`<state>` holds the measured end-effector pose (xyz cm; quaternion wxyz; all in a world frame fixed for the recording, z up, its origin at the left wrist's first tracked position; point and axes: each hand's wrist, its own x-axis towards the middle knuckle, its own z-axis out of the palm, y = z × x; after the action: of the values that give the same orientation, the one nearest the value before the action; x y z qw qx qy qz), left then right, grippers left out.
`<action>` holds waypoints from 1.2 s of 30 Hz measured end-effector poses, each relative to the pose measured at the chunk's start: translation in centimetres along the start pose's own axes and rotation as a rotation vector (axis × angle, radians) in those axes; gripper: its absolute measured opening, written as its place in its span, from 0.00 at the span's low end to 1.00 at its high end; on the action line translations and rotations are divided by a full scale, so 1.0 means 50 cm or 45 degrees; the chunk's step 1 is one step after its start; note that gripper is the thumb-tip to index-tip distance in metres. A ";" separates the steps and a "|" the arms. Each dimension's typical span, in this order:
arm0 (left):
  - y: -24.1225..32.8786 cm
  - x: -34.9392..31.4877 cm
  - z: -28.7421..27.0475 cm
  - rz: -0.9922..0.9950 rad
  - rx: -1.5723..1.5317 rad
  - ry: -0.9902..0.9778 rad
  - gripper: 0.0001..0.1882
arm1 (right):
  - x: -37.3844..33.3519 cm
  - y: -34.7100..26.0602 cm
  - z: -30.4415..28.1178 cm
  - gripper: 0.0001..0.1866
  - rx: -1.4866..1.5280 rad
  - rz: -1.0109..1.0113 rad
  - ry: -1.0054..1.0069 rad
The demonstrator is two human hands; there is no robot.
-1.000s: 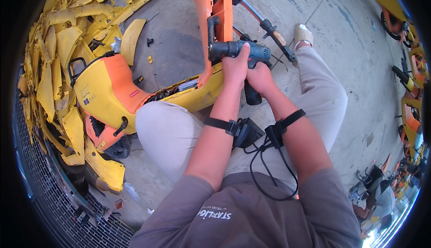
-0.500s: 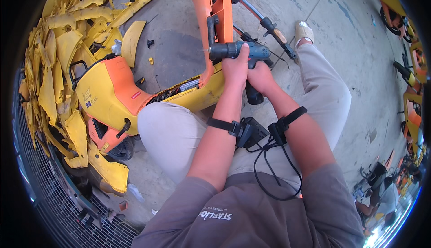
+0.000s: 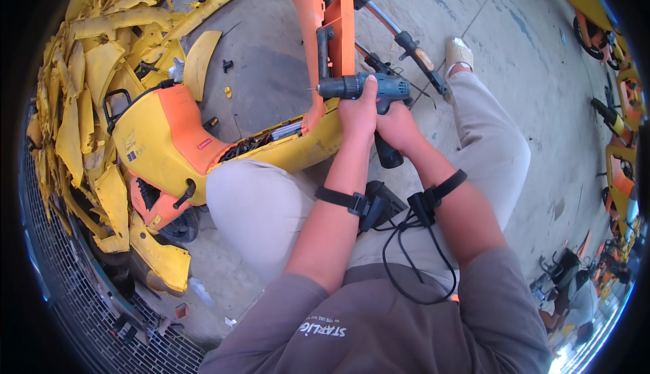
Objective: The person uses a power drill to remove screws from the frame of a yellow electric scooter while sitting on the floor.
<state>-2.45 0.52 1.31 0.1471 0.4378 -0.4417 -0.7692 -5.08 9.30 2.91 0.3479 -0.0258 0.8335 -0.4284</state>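
Observation:
A blue and black cordless drill [image 3: 389,88] is held level across the front of a scooter, its chuck toward the left. My left hand [image 3: 359,113] wraps its body from below, thumb over the top. My right hand [image 3: 396,129] is closed round the grip, with the black battery hanging beneath. The thin bit points at the scooter's orange front panel [image 3: 315,49]; whether it touches a screw I cannot tell. Just above the chuck stands a black bracket [image 3: 323,52] beside an orange box-shaped part [image 3: 342,18]. The yellow footboard side [image 3: 318,142] runs below.
The yellow and orange scooter rear [image 3: 162,143] lies by my left knee. A heap of broken yellow panels [image 3: 101,76] fills the left side. Fork tubes [image 3: 389,25] stick out right of the front. More scooters [image 3: 623,103] stand far right; another person [image 3: 575,306] is at lower right.
Both hands have brought the drill slightly down toward me, and its bit sits lower along the orange panel. The grip is the same.

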 end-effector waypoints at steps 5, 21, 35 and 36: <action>0.059 0.035 0.004 0.114 0.029 -0.100 0.20 | 0.021 -0.050 0.009 0.28 -0.018 -0.054 0.112; 0.049 0.032 0.008 0.053 0.041 -0.120 0.20 | 0.023 -0.036 0.006 0.28 0.013 -0.046 0.083; 0.028 0.007 -0.006 0.117 -0.022 -0.040 0.20 | 0.009 -0.025 0.009 0.27 -0.047 -0.129 0.074; 0.042 0.017 -0.002 0.105 -0.028 -0.079 0.20 | 0.014 -0.033 0.009 0.27 -0.047 -0.128 0.071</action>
<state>-3.21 -1.24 2.50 0.1696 0.3936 -0.4553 -0.7804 -5.78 7.72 3.56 0.3019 -0.0620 0.8483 -0.4306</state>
